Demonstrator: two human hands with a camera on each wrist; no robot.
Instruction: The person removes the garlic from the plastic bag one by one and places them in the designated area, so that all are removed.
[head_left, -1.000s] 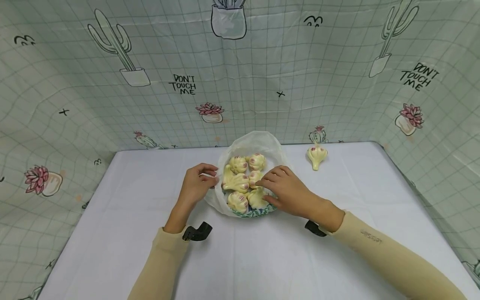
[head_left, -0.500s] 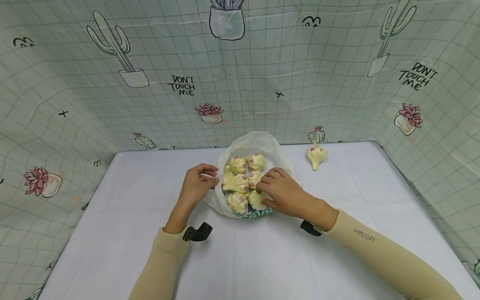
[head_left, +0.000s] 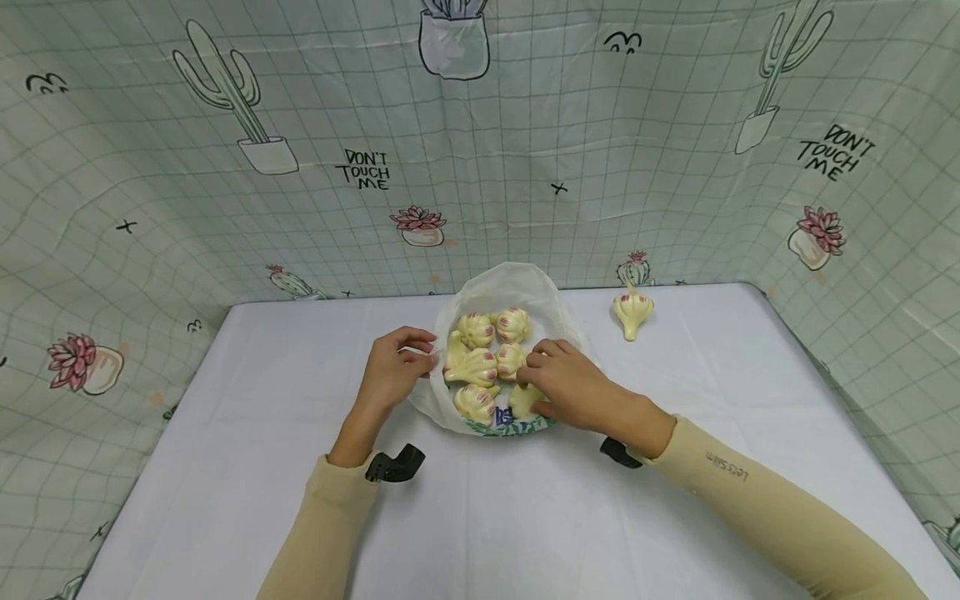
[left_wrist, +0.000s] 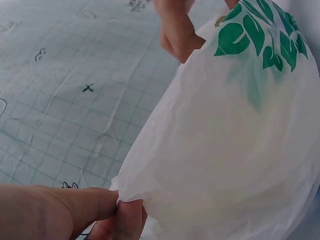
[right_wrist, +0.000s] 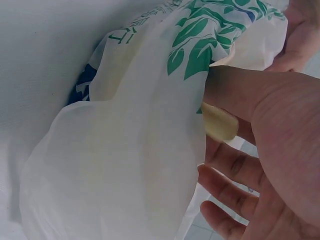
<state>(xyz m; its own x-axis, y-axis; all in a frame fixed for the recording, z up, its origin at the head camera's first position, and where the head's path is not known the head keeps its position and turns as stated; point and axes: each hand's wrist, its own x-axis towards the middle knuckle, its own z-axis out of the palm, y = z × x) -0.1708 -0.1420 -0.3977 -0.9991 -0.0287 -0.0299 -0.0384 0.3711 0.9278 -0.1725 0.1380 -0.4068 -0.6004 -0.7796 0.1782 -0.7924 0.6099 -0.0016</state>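
A white plastic bag (head_left: 517, 283) with green leaf print stands with its mouth wide on the table. Inside lie several pale-yellow garlic bulbs (head_left: 476, 367) with pinkish streaks. My left hand (head_left: 395, 367) pinches the bag's left edge between thumb and finger, as the left wrist view shows up close. At the bag's front right, my right hand (head_left: 576, 385) reaches in over the rim. It grips a garlic bulb (head_left: 522, 401) between thumb and fingers; part of that bulb (right_wrist: 220, 124) shows in the right wrist view, the rest hidden behind the bag wall.
One more garlic bulb (head_left: 632, 312) lies at the back right of the white-covered table (head_left: 480, 517). A grid-patterned cloth (head_left: 480, 125) with cactus drawings hangs behind the table and along both sides.
My right hand has shifted slightly left and then closed on the front-right bulb, which has moved a little right, baring blue print on the bag. My left hand has kept its place.
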